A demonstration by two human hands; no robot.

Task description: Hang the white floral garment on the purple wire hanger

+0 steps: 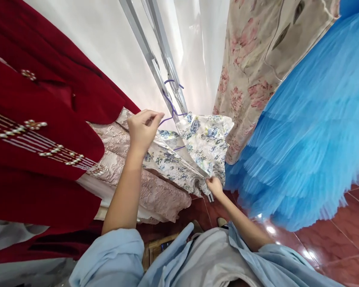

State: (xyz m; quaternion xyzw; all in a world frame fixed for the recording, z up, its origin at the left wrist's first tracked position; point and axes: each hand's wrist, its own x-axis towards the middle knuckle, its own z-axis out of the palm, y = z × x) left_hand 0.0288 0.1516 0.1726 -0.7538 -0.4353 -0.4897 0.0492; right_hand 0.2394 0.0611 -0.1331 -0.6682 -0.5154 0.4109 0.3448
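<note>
A white dress with a blue floral print point(208, 137) hangs on a purple hanger point(174, 108), its front opening parted down the middle. My right hand point(214, 186) pinches the edge of that opening at its lower end. Above the other side of the dress, near the shoulder and the hanger's arm, my left hand point(143, 127) is raised. Its thumb and fingers are pressed together; whatever may be between them is too small or hidden to make out.
Metal rack rails point(155, 59) run behind the hanger against white curtains point(86, 36). Red beaded garments point(48, 99) and a pink textured dress point(164, 195) hang left. On the right are a beige floral dress point(239, 79) and a blue tulle gown point(302, 131), above red floor tiles point(332, 239).
</note>
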